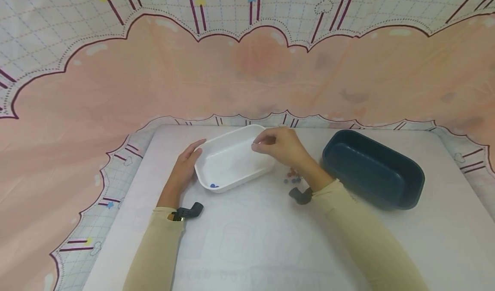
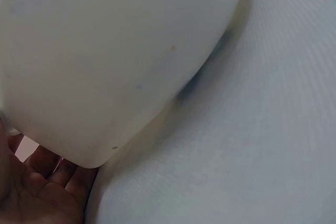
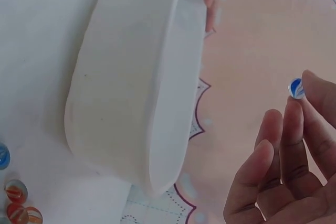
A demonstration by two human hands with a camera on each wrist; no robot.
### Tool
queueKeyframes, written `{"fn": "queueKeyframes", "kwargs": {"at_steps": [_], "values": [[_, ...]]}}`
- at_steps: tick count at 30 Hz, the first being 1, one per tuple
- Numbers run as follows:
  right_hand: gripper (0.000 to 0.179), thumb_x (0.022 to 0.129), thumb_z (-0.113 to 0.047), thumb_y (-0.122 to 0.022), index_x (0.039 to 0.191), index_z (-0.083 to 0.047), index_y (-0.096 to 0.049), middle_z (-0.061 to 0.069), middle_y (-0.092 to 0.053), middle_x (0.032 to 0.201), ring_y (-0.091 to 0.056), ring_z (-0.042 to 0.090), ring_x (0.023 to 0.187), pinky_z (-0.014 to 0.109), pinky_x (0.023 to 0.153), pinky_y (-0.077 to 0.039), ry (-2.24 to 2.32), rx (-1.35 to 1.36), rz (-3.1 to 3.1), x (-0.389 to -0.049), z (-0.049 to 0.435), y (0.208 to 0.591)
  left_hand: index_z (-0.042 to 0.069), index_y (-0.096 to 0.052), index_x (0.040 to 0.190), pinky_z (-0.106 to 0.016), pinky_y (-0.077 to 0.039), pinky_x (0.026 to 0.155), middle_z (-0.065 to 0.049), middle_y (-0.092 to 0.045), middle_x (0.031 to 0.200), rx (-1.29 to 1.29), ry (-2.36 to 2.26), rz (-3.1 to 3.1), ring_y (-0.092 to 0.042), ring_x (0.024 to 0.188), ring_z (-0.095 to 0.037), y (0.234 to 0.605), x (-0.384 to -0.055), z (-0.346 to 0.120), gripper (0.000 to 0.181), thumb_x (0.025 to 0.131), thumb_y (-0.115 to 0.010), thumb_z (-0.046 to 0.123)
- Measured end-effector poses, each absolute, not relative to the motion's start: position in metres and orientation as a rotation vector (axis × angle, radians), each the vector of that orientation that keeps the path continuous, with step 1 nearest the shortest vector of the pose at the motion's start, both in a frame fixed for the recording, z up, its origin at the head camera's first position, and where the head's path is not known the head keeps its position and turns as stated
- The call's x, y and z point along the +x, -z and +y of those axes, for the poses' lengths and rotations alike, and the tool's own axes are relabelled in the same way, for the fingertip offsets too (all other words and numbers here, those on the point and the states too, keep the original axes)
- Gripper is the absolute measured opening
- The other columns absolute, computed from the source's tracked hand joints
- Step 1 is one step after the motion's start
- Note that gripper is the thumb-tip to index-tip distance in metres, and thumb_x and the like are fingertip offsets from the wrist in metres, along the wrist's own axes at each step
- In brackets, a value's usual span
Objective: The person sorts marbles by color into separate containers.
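My right hand [image 1: 284,147] is over the right end of a white rectangular dish [image 1: 228,157]. In the right wrist view its thumb and a fingertip pinch a clear glass marble [image 3: 296,88] with a blue and white swirl. At the dish's left end, my left hand [image 1: 183,170] grips the wall, the thumb by the rim. The left wrist view shows its fingers curled against the dish's outer side. A few blue marbles [image 1: 213,185] lie in the near left corner of the dish.
Several loose marbles [image 1: 296,180], blue and orange-red, lie on the white tabletop [image 1: 239,235] beside my right wrist, partly hidden by it. A dark blue dish [image 1: 375,170] stands at the right. Behind the table hangs a patterned cloth [image 1: 216,76].
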State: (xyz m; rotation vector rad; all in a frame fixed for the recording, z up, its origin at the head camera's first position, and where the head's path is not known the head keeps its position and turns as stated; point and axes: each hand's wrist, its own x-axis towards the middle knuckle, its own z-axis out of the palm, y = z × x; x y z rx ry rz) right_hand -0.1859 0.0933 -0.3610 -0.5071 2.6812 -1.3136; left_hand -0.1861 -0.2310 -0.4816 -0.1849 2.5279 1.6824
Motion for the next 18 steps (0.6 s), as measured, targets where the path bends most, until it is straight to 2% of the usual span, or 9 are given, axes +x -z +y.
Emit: {"fn": "queueKeyframes", "kwargs": {"at_steps": [18], "values": [[0.012, 0.087, -0.035, -0.078, 0.096, -0.027, -0.08, -0.003, -0.073, 0.09, -0.064, 0.016, 0.095, 0.037, 0.086, -0.051, 1.326, -0.484, 2.673, -0.1882, 0.0901, 0.3658, 0.04, -0.046, 0.152, -0.05, -0.026, 0.126, 0.008, -0.035, 0.166, -0.177, -1.715, 2.504, -0.031, 0.155, -0.021, 0.4815, -0.1855, -0.2308, 0.049, 0.105, -0.042, 0.056]]}}
